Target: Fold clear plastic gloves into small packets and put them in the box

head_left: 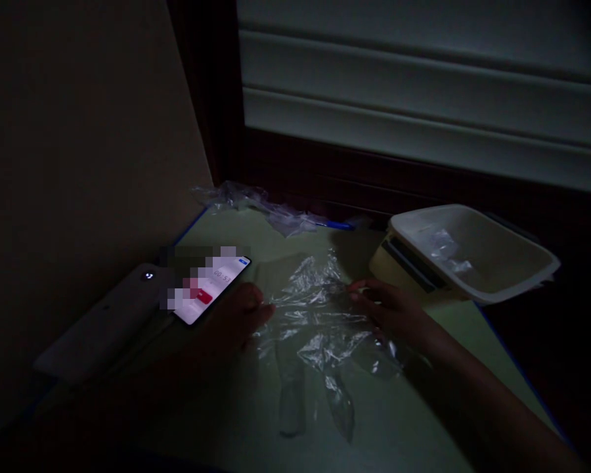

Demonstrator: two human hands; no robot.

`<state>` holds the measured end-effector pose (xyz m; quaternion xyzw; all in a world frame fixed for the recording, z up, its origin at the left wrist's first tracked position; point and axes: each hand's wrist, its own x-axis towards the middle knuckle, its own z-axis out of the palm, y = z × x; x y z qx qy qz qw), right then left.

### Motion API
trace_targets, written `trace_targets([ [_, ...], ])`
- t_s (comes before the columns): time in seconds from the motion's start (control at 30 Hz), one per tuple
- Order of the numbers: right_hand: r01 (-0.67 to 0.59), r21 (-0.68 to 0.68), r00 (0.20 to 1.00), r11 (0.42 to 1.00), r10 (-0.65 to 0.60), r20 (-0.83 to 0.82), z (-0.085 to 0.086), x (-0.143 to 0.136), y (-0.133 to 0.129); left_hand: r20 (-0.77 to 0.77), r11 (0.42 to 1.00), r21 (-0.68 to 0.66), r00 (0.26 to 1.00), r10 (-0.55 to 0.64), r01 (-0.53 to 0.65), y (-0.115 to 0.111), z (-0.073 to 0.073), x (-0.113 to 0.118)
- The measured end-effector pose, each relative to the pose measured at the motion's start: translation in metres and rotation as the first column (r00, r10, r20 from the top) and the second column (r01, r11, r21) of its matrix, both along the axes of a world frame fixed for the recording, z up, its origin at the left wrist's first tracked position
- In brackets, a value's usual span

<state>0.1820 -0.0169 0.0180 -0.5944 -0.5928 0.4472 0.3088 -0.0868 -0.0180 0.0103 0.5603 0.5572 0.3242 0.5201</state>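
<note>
your left hand and right hand pinch opposite sides of the see-through plastic, over the middle of the pale worktop, which runs on toward you. a phone borders your left, a tub your right, by the blue edge; a wall and slatted panel bound it, dimly lit.

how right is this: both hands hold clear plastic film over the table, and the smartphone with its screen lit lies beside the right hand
Not quite: the head view shows the smartphone with its screen lit beside the left hand, not the right hand. Both hands do hold clear plastic film over the table.
</note>
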Motion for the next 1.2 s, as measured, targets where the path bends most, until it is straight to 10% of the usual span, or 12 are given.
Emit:
trace_targets([
  [0.1, -0.073, 0.161, 0.958, 0.984, 0.025, 0.284, -0.011, 0.006, 0.004, -0.387, 0.953, 0.301, 0.919, 0.079, 0.045, 0.000, -0.004, -0.004],
  [0.23, -0.189, 0.370, 0.769, 0.909, -0.097, 0.632, -0.015, 0.003, 0.002, -0.565, 0.718, 0.646, 0.795, 0.223, 0.258, -0.002, -0.007, -0.008],
  [0.4, -0.425, 0.449, 0.762, 0.786, 0.043, 0.646, -0.015, -0.021, -0.015, -0.736, 0.431, 0.589, 0.674, -0.062, 0.683, -0.002, -0.016, -0.007],
  [0.63, -0.647, 0.268, 0.593, 0.714, 0.250, 0.765, -0.036, -0.015, -0.018, -0.833, 0.512, 0.376, 0.523, -0.179, 0.773, -0.003, -0.021, -0.010],
  [0.9, -0.671, 0.186, 0.515, 0.718, 0.271, 0.813, -0.033, 0.019, -0.012, -0.858, 0.450, 0.302, 0.445, -0.255, 0.840, -0.002, -0.016, -0.014],
  [1.2, -0.663, 0.507, 0.690, 0.551, 0.187, 0.700, 0.001, -0.013, -0.036, -0.718, 0.315, 0.481, 0.574, -0.393, 0.818, 0.002, -0.011, -0.014],
])
